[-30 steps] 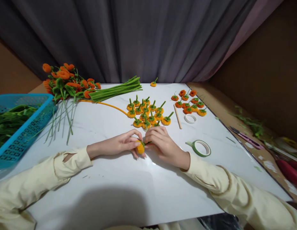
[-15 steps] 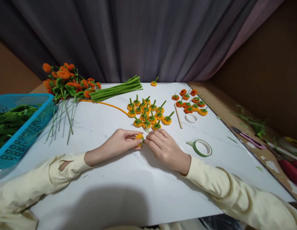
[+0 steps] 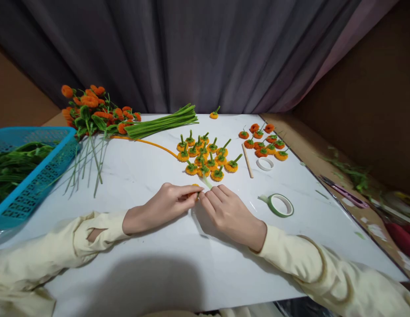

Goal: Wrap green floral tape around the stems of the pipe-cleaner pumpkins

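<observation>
Pinched in the fingers of my left hand (image 3: 163,206) is a yellow-orange fuzzy flower head (image 3: 194,186), mostly hidden behind the fingers. My right hand (image 3: 229,215) is closed right beside it, its fingertips almost touching the left ones. A pale green strip of tape (image 3: 207,182) runs out from the right fingers. Just beyond my hands stand several yellow flower heads (image 3: 211,164) with short green fuzzy stems pointing up.
Right of my hands lie a green tape roll (image 3: 281,205), a white ring (image 3: 265,164), a wooden stick (image 3: 247,161) and orange flower heads (image 3: 261,152). Green pipe cleaners (image 3: 163,122), finished orange flowers (image 3: 89,102) and a blue basket (image 3: 39,176) are leftward. Pink-handled scissors (image 3: 348,196) lie far right.
The fingers of my left hand have turned over the flower head, so less of it shows. Both hands stay close together, and the tape strip is more visible.
</observation>
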Demonstrator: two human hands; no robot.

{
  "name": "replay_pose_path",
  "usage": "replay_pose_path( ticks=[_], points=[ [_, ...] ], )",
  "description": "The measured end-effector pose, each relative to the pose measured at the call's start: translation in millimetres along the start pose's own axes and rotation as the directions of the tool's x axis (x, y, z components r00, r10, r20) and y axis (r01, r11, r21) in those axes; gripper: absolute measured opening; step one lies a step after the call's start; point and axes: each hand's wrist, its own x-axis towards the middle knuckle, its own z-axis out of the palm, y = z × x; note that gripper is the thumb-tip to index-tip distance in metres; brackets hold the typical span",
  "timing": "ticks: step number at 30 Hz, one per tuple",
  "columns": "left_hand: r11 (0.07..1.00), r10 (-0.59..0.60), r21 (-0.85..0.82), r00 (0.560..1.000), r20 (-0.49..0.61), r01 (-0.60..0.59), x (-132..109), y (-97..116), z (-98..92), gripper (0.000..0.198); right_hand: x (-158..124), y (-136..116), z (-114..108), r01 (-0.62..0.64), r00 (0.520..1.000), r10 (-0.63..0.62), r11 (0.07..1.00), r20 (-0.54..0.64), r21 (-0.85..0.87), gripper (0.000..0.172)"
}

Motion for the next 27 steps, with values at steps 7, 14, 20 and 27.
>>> replay_pose_path(
  ticks=[7,14,20,27],
  points=[
    [0.98,0.158,0.127,0.987,-0.042,-0.152,-2.3,5.5,0.3,0.023,-5.5,-4.4,5.7,-0.16,0.985,0.171,0.951,-0.02,0.263,0.026],
    [0.95,0.225,0.227,0.974,-0.032,-0.213,-7.2,0.5,3.7,0.021,-3.4,-2.8,3.9,-0.519,0.833,0.482,0.509,0.272,0.687,0.017],
    [0.837,0.382,0.426,0.924,-0.002,-0.345,-7.9,4.2,2.9,0.029,4.0,5.3,-1.8,-0.672,0.717,0.453,0.246,0.53,0.699,0.026],
    [0.661,0.554,0.56,0.828,0.085,-0.5,-12.9,5.3,3.0,0.042,7.0,6.0,-3.9,-0.728,0.631,0.371,-0.022,0.682,0.686,0.024]
  ],
)
